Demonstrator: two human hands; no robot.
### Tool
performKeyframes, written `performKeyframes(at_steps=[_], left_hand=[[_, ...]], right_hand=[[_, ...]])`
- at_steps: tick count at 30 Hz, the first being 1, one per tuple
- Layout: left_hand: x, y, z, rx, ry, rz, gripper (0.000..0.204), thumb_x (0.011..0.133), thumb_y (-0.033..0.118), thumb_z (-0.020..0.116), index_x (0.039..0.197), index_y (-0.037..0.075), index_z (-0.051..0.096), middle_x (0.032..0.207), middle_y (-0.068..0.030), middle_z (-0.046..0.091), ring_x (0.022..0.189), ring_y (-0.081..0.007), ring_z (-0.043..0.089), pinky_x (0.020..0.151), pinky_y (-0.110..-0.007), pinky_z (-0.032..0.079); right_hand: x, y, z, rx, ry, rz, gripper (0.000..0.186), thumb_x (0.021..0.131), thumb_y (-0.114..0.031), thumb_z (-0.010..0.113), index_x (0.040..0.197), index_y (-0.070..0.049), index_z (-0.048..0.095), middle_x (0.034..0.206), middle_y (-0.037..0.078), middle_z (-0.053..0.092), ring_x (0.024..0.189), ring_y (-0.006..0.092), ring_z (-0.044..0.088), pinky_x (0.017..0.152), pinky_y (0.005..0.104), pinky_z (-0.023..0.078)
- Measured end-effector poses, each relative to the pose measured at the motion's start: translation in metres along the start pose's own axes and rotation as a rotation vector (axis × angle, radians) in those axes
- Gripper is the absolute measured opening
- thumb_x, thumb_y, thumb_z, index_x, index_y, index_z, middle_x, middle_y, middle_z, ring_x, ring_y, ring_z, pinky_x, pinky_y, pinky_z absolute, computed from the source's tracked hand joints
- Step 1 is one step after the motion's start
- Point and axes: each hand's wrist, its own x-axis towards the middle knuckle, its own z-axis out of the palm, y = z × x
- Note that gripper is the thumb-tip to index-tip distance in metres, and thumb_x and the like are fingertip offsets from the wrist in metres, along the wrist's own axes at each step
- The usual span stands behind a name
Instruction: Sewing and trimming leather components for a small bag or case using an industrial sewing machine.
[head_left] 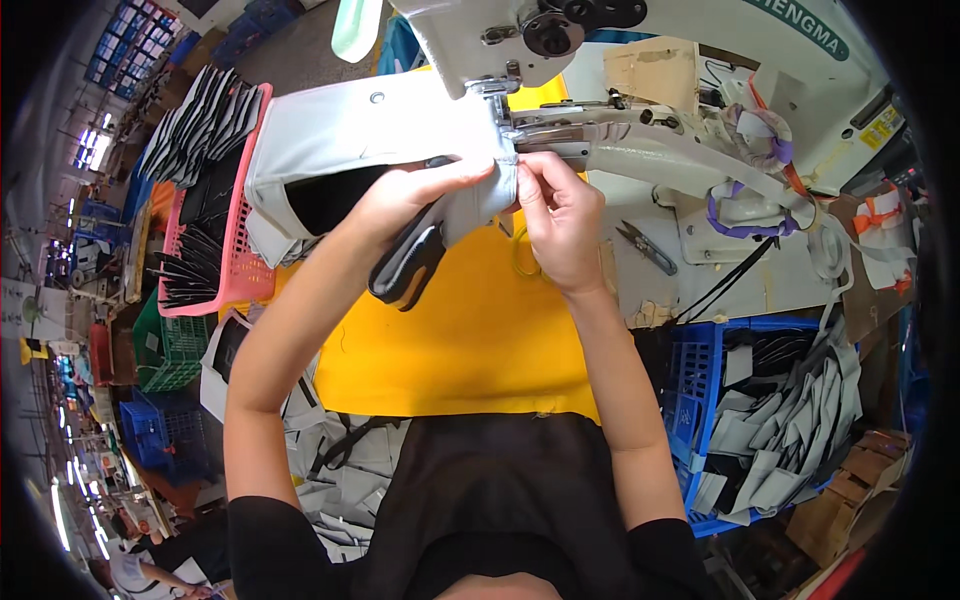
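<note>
A light grey fabric pouch (pixel 345 125) with a metal eyelet and a black opening lies at the head of a white sewing machine (pixel 470 40). Its right edge sits at the presser foot (pixel 492 92). My left hand (pixel 420 195) grips the pouch, thumb on top and the other fingers hidden beneath. A black-and-grey flap (pixel 408 265) hangs below that hand. With thumb and forefinger, my right hand (pixel 562 215) pinches the pouch's edge strip just below the machine's narrow arm (pixel 640 150).
Yellow cloth (pixel 450 350) spreads in front of me. Thread snips (pixel 648 248) lie on the right of the table. A pink basket (pixel 245 240) of black-and-grey pieces stands left; a blue crate (pixel 690 400) of grey pieces stands right. Below left, a green crate (pixel 180 345) is visible.
</note>
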Motion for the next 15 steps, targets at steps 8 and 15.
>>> performKeyframes(at_steps=[8,15], left_hand=[[0.0018,-0.001,-0.0013,0.143,0.048,-0.063,0.028,0.091,0.015,0.07,0.115,0.002,0.074,0.119,-0.0076,0.071,0.111,-0.0126,0.063,0.099,-0.023,0.046],[0.0025,-0.0018,0.0052,0.011,0.107,-0.12,0.026,0.094,0.009,0.062,0.115,-0.002,0.072,0.123,-0.0083,0.07,0.114,-0.0123,0.063,0.102,-0.022,0.044]], right_hand=[[-0.0011,0.0067,-0.0016,-0.148,-0.042,-0.089,0.008,0.09,0.001,0.062,0.097,-0.001,0.064,0.082,0.003,0.066,0.064,0.013,0.055,0.059,0.0252,0.045],[0.0033,-0.0003,-0.0108,-0.226,-0.064,-0.193,0.012,0.091,0.003,0.061,0.103,0.0,0.064,0.085,0.004,0.067,0.066,0.0113,0.06,0.061,0.0238,0.048]])
